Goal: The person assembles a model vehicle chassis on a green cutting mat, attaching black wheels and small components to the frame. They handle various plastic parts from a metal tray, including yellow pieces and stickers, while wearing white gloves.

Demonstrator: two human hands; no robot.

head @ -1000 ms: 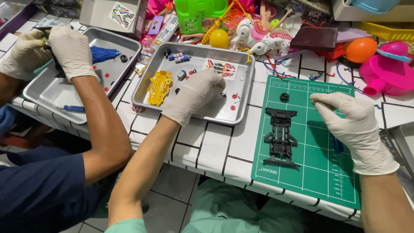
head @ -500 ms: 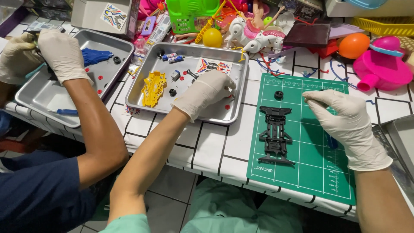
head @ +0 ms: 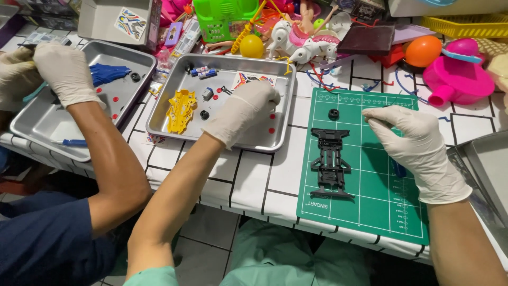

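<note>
A: Left hand [head: 244, 110] in its white glove is down inside the shallow steel tray [head: 169, 123], fingers curled together over something small near the tray's middle. I can't tell what it has pinched, if anything.

B: And at nine o'clock from that hand lies the yellow plastic toy-car body [head: 180, 109], flat on the tray floor, with a small black wheel [head: 204, 114] between the two.

A: Right hand [head: 418, 145] rests on the green gridded cutting mat [head: 370, 212], fingertips drawn together at its ten o'clock side. Again, whether it grips a part is hidden.

B: The black plastic car chassis [head: 329, 161] sits on the mat at nine o'clock from that hand, close but not touching. A black round wheel [head: 333, 114] lies just beyond it at twelve o'clock.

A: My read: this is the parts-picking step of putting the little car together. The chassis is bare, and the left hand is fetching from the tray.

B: The next move would call for carrying that piece to three o'clock, over the tray rim to the chassis, with a steady pinch.

A: Off at nine o'clock, another person's gloved hands [head: 63, 74] work over a second steel tray [head: 42, 127] on the white tiled desk [head: 248, 180].
</note>
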